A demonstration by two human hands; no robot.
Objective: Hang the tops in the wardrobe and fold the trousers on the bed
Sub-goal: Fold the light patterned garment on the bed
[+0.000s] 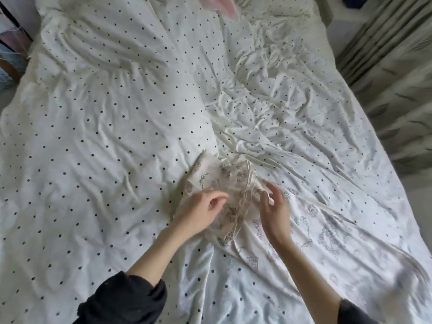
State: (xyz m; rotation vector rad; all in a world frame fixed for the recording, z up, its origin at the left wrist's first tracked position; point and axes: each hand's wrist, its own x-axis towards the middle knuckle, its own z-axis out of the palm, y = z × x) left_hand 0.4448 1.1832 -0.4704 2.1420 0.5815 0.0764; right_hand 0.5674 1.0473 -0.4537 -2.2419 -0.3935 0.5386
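Our left hand [203,208] and right hand [274,206] hover loose over the trousers [224,183] mid-bed [93,136]; thin fabric may slide, skewing the fold.

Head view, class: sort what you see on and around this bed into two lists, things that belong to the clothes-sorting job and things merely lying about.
Part of the job:
- printed cream garment, bunched on the bed
- left hand, resting on it
- right hand, open beside it, blurred
- polka-dot bedding, the folding surface

Just lying about:
- pink cloth at the far end
- curtain

Patterned curtain [395,73] hangs at right; pink cloth [224,5] at top
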